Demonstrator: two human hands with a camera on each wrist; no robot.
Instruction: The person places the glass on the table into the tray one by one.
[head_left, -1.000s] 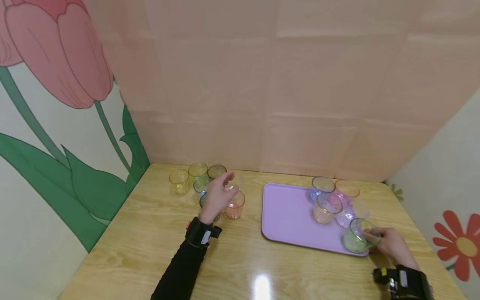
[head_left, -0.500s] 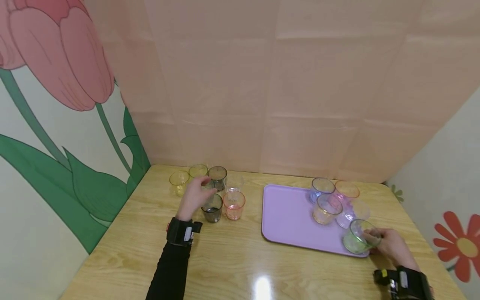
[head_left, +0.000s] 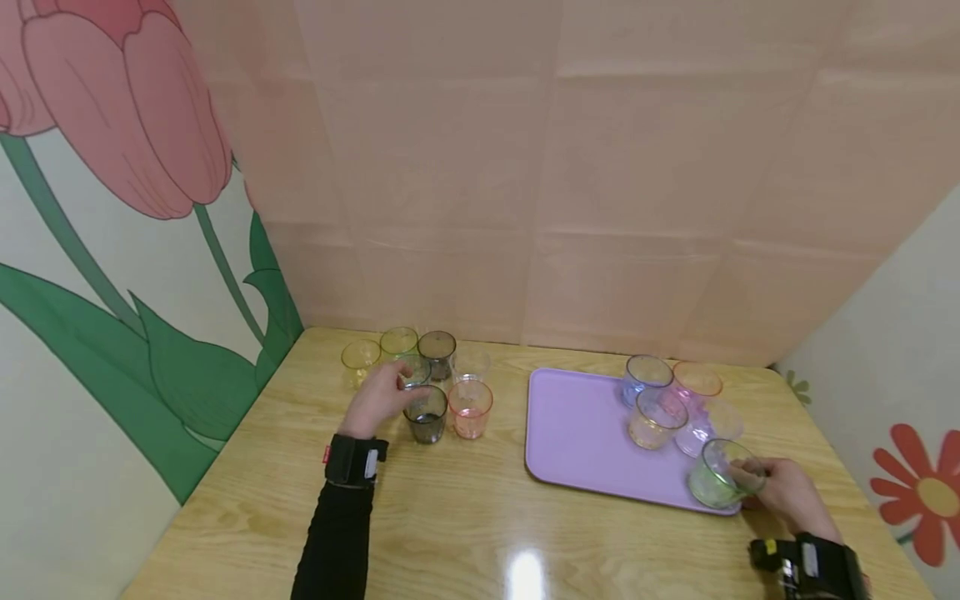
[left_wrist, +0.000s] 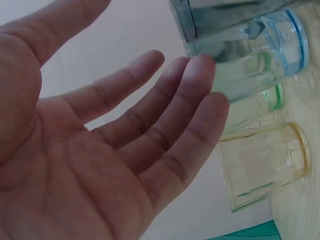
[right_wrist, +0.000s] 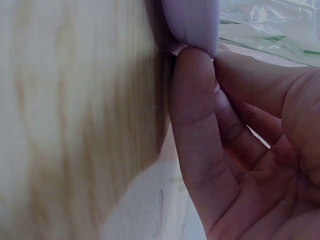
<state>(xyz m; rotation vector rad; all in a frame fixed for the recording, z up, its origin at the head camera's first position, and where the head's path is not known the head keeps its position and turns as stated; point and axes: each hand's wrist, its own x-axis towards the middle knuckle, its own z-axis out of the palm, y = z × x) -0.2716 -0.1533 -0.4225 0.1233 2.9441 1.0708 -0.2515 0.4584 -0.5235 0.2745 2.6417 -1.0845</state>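
My left hand (head_left: 375, 400) reaches over a group of coloured glasses, thumb and fingers spread apart. Its fingertips overlap a blue-rimmed glass (head_left: 417, 371), and the thumb lies just over a dark grey glass (head_left: 426, 423). In the left wrist view the palm and loosely bent fingers (left_wrist: 200, 80) hold nothing. At the near right corner of the purple tray (head_left: 577, 433), my right hand (head_left: 787, 496) pinches the tray's rim, as the right wrist view shows. A green glass (head_left: 712, 483) stands on that corner, right against the hand, which shows partly through it.
A red-rimmed glass (head_left: 470, 414), a clear glass (head_left: 474, 362), a second dark glass (head_left: 438, 350) and a yellow glass (head_left: 358, 357) stand on the wooden table (head_left: 450, 517). Several more glasses, including a blue one (head_left: 639, 390), crowd the tray's right side. A papered wall rises behind.
My left hand has moved left and slightly towards me, from over the dark and red-rimmed glasses to the blue-rimmed one's left side. The right hand, tray and glasses stay in place.
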